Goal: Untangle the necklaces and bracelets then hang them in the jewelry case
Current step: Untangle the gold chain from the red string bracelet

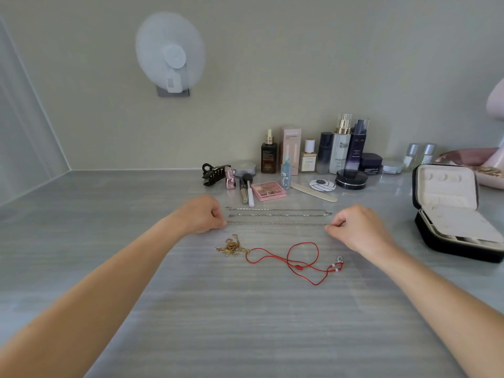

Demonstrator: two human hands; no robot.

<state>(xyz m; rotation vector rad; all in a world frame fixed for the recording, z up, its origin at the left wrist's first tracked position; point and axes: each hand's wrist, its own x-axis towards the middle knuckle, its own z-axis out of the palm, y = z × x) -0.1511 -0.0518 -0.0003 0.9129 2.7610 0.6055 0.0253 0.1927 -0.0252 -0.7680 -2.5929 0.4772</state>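
— Now, both hands are on one piece. The left hand [203,214] pinches one end of a silver chain [276,223], the right hand [357,227] pinches the other end, fingers curled in on both. The chain lies drawn out straight between them on the tabletop [245,323].

— And around it?

— Just beyond that chain lie two more silver chains [275,209], straight and side by side, not touching it. On its near side, by the left end, is a very fine chain [240,231] that is hard to make out.

— Any tangle on show?

— Yes, nearer the person than the chain is a gold tangle [231,246] with a round pendant. It meets a red cord [300,261] that loops away under the chain's right half.

— And the case?

— The jewelry case [458,251] sits well past the chain's right end, open, with its pale-lined lid upright. Beyond the chain stand the cosmetics bottles [339,151], with a black hair claw [214,173] at their left.
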